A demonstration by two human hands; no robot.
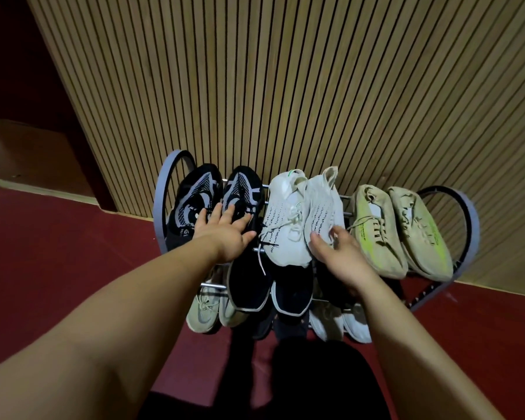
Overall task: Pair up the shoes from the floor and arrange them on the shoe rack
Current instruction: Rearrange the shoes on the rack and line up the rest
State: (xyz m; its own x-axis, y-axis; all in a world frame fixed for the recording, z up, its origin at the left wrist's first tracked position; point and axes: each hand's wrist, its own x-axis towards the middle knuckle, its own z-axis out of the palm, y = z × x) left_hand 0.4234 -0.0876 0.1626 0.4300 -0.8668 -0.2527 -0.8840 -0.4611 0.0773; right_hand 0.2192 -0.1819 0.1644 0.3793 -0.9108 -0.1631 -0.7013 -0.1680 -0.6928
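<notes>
Left hand (225, 234) flat, fingers spread on black-grey shoes (194, 201); right hand (337, 253) grips toe of white shoe (323, 207). Black lettering on its upper too small to read

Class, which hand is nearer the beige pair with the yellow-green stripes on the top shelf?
Right. The right hand touches the white shoe just beside the beige pair; the left hand lies further off, on the black-and-grey shoes.

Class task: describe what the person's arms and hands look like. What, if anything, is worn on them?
The left hand and right hand wear no gloves. Both arms are bare up to the picture's edge, with no sleeve, watch, ring or bracelet visible.
</notes>
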